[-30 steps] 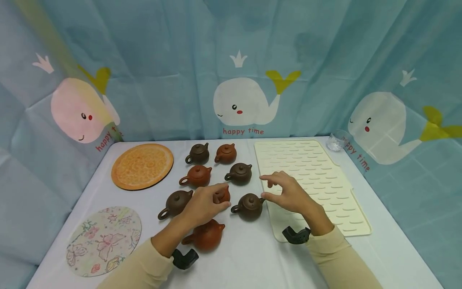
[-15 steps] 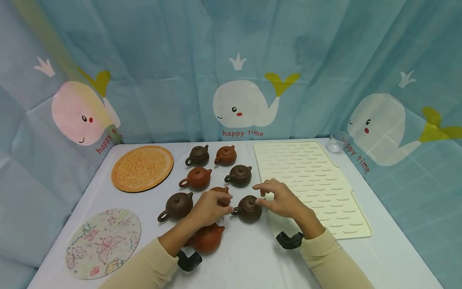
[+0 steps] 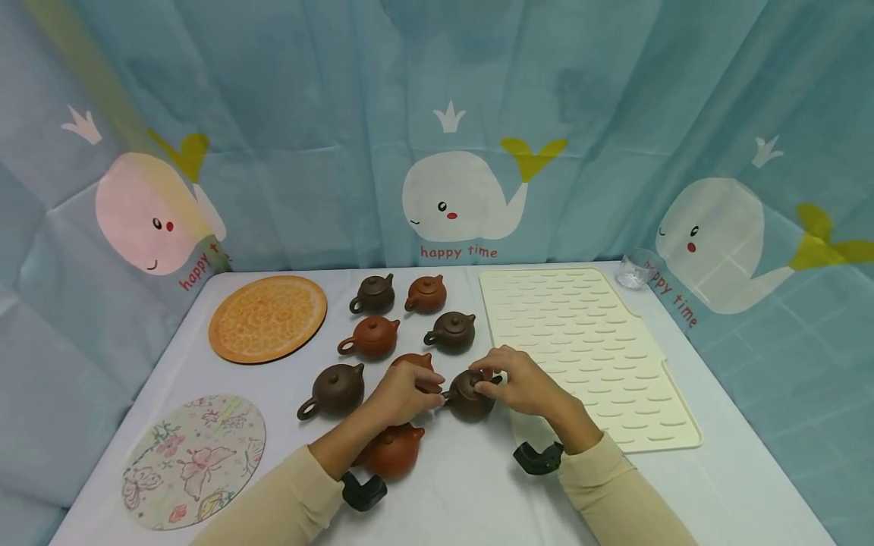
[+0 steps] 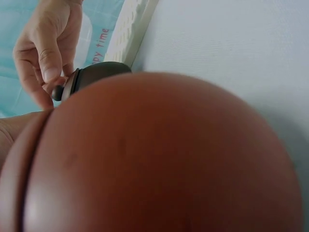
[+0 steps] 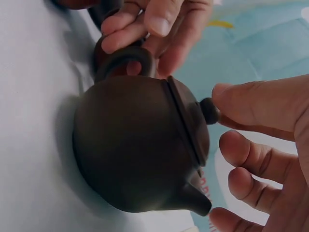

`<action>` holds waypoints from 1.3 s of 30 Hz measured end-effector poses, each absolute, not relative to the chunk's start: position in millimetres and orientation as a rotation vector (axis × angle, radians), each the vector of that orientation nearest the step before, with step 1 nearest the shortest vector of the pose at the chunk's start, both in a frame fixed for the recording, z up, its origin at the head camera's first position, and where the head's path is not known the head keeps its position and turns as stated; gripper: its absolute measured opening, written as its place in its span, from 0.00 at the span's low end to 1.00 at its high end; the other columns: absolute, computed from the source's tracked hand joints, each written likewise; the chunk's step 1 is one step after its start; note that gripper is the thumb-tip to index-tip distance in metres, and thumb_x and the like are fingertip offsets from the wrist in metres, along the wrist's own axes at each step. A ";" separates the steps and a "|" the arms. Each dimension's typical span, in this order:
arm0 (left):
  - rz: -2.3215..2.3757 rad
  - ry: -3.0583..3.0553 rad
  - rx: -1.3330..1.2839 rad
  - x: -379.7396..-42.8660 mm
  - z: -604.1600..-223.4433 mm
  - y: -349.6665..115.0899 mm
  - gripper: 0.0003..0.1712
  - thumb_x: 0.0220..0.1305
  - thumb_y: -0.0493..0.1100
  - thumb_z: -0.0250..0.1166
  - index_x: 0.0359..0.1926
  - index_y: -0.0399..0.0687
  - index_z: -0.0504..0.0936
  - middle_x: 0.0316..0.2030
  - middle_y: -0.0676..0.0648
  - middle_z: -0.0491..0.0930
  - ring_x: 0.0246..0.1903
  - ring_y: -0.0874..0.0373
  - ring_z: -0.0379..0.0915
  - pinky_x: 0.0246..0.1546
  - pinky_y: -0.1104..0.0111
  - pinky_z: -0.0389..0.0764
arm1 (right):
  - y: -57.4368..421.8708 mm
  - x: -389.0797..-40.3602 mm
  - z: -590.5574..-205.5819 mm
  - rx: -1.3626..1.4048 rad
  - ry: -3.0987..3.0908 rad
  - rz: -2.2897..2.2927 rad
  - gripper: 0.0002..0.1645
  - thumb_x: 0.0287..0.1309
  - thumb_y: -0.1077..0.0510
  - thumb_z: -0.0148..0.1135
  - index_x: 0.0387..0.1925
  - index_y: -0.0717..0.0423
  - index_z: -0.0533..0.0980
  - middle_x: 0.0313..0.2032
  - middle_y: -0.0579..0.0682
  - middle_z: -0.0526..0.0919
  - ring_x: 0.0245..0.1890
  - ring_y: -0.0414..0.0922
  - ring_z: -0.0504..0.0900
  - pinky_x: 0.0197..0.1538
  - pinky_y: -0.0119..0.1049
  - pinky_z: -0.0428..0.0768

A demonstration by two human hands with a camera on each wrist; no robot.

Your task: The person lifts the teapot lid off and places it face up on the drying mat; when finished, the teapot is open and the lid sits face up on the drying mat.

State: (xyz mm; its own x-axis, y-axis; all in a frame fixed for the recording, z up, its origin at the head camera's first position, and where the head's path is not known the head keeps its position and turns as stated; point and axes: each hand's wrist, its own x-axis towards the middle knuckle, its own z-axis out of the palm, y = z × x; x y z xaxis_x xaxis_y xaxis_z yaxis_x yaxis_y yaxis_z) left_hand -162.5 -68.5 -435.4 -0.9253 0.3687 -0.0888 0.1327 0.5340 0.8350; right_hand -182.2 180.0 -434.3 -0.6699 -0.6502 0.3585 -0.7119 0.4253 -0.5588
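White surface (image 3: 464, 493): dark teapot (image 3: 471, 408) just left of the cream mat (image 3: 614, 371), spout (image 5: 194, 199) toward it.
Right hand (image 3: 524, 383) pinches its lid knob (image 5: 208, 111); left hand (image 3: 403, 393) is at the handle (image 5: 129, 52), its grip unclear.

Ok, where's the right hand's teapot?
Head view: just right of centre, the dark teapot sits between left hand and right hand, near the cream mat.
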 end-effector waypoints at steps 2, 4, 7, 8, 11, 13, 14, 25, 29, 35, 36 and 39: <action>1.333 2.515 0.435 -162.8 -436.5 -66.8 0.18 0.55 0.38 0.72 0.49 0.39 0.85 0.33 0.53 0.84 0.31 0.62 0.78 0.30 0.67 0.78 | 178.1 -182.7 -434.6 1.240 -2.590 1.065 0.12 0.54 0.62 0.71 0.42 0.58 0.83 0.30 0.39 0.77 0.33 0.44 0.75 0.36 0.41 0.74; 1.319 2.525 0.438 -163.2 -437.9 -65.1 0.18 0.56 0.38 0.72 0.48 0.40 0.85 0.32 0.53 0.84 0.32 0.63 0.78 0.31 0.68 0.78 | 176.7 -182.9 -434.8 1.236 -2.609 1.045 0.11 0.54 0.62 0.70 0.41 0.58 0.84 0.31 0.38 0.78 0.33 0.42 0.75 0.36 0.39 0.74; 1.295 2.550 0.408 -163.3 -439.3 -62.7 0.14 0.55 0.38 0.72 0.45 0.43 0.87 0.30 0.56 0.84 0.31 0.63 0.76 0.30 0.68 0.76 | 174.8 -182.5 -434.5 1.222 -2.648 1.006 0.10 0.55 0.62 0.70 0.41 0.58 0.84 0.32 0.39 0.78 0.33 0.41 0.75 0.36 0.37 0.74; 1.289 2.554 0.393 -163.3 -439.8 -62.0 0.13 0.55 0.38 0.72 0.44 0.45 0.88 0.29 0.57 0.83 0.30 0.64 0.76 0.30 0.68 0.76 | 174.1 -182.0 -433.9 1.220 -2.658 0.990 0.10 0.55 0.62 0.70 0.41 0.58 0.84 0.32 0.40 0.79 0.33 0.41 0.76 0.36 0.36 0.74; 1.297 2.552 0.364 -162.9 -440.7 -60.9 0.09 0.55 0.37 0.72 0.40 0.45 0.89 0.23 0.57 0.82 0.25 0.63 0.75 0.26 0.68 0.75 | 172.6 -181.5 -432.0 1.230 -2.676 0.928 0.09 0.56 0.62 0.69 0.40 0.58 0.84 0.32 0.42 0.79 0.33 0.41 0.76 0.36 0.36 0.74; 1.310 2.545 0.361 -162.8 -441.1 -60.4 0.08 0.56 0.36 0.71 0.38 0.45 0.89 0.20 0.56 0.81 0.22 0.63 0.75 0.24 0.68 0.74 | 171.8 -181.6 -431.0 1.239 -2.681 0.878 0.08 0.56 0.61 0.69 0.39 0.58 0.83 0.33 0.43 0.79 0.34 0.41 0.76 0.37 0.35 0.74; 1.314 2.546 0.362 -162.8 -441.3 -60.3 0.08 0.56 0.36 0.71 0.38 0.45 0.89 0.19 0.56 0.80 0.21 0.63 0.74 0.23 0.68 0.73 | 171.5 -181.6 -430.5 1.245 -2.681 0.852 0.08 0.56 0.61 0.69 0.39 0.58 0.83 0.33 0.44 0.80 0.35 0.41 0.76 0.38 0.35 0.74; 1.307 2.575 0.378 -162.8 -442.7 -60.7 0.07 0.55 0.36 0.71 0.36 0.48 0.90 0.20 0.57 0.80 0.23 0.63 0.74 0.25 0.67 0.74 | 174.4 -182.5 -429.1 1.286 -2.590 0.850 0.05 0.56 0.62 0.68 0.36 0.57 0.81 0.32 0.43 0.80 0.30 0.36 0.77 0.34 0.32 0.76; 1.310 2.581 0.379 -162.8 -442.5 -61.3 0.07 0.55 0.36 0.72 0.37 0.47 0.90 0.20 0.57 0.80 0.23 0.63 0.74 0.25 0.67 0.74 | 176.1 -181.1 -428.9 1.211 -2.618 0.976 0.03 0.56 0.63 0.68 0.34 0.56 0.82 0.28 0.40 0.80 0.27 0.33 0.77 0.30 0.30 0.76; 1.310 2.583 0.387 -161.0 -443.2 -60.8 0.07 0.55 0.36 0.71 0.37 0.46 0.90 0.21 0.58 0.80 0.26 0.63 0.73 0.27 0.67 0.75 | 178.4 -176.7 -435.6 0.978 -2.644 1.309 0.05 0.50 0.67 0.67 0.29 0.55 0.81 0.23 0.40 0.79 0.23 0.37 0.77 0.26 0.32 0.77; 1.311 2.582 0.387 -160.7 -443.5 -60.7 0.07 0.55 0.36 0.71 0.37 0.46 0.90 0.21 0.58 0.80 0.26 0.62 0.73 0.27 0.67 0.75 | 178.8 -176.1 -437.4 0.922 -2.643 1.388 0.05 0.49 0.67 0.67 0.28 0.55 0.81 0.23 0.41 0.79 0.23 0.38 0.77 0.26 0.33 0.77; 1.310 2.584 0.386 -160.7 -444.0 -60.4 0.07 0.55 0.36 0.71 0.37 0.46 0.90 0.22 0.59 0.80 0.26 0.63 0.73 0.27 0.67 0.75 | 179.9 -174.5 -442.1 0.777 -2.603 1.659 0.05 0.49 0.68 0.66 0.26 0.57 0.79 0.23 0.46 0.80 0.23 0.41 0.78 0.26 0.33 0.76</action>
